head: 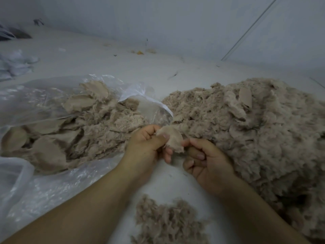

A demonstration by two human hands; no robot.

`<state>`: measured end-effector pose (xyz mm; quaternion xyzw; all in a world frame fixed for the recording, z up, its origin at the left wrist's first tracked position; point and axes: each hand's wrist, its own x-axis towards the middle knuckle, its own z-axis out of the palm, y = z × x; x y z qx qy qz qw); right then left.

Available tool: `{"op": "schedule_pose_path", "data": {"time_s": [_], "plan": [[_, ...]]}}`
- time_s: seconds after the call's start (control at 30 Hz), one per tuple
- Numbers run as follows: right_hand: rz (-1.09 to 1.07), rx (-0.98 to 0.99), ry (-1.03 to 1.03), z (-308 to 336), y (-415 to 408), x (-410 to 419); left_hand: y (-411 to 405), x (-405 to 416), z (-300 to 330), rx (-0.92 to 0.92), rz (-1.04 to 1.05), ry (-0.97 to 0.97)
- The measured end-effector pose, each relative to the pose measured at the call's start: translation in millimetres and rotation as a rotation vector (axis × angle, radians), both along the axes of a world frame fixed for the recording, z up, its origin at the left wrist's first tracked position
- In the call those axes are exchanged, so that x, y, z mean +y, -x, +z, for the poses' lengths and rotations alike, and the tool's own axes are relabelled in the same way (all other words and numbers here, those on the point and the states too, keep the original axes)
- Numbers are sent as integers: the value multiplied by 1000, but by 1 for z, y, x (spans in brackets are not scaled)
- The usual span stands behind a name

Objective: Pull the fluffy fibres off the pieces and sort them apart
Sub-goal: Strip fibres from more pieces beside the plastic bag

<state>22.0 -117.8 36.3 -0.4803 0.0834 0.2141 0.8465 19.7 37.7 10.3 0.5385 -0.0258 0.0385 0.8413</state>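
- while your left hand [147, 143] pinches one small piece [171, 140] between thumb and curled fingers, you are mid-strip: the piece is held up just above the white desk [168, 178], between the two heaps.
- your right hand [202, 159] sits just beside the piece's lower edge with its fingers curled; whether they have caught any fibre, you cannot tell from here.
- next, judge it so: take hold of the fluff at the fringe with the right fingertips and draw it away from the backing, keeping the left pinch firm.
- pulled fluff likely belongs on the loose fibre pile [167, 224] nearest you.
- bare backings seem to go with the flat pieces on the plastic bag [52, 182] at your left.
- the big unsorted heap [255, 129] lies at your right, so plenty is left.
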Motion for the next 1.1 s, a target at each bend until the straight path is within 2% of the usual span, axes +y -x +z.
{"op": "schedule_pose_path", "data": {"time_s": [0.17, 0.3, 0.53, 0.6, 0.7, 1.1], "plan": [[108, -216, 132, -2, 3, 4, 1, -2, 3, -32, -49, 62], [24, -153, 188, -7, 1, 4, 2, -3, 6, -35, -52, 91], [-52, -115, 114, -12, 0, 5, 0, -1, 2, -46, 126, -32], [-15, -162, 108, -12, 1, 3, 1, -2, 2, -61, 130, -104], [109, -267, 205, -10, 3, 3, 3, -5, 0, -68, 140, -160], [92, -287, 300, -19, -1, 4, 1, -5, -1, -79, 234, -142]]}}
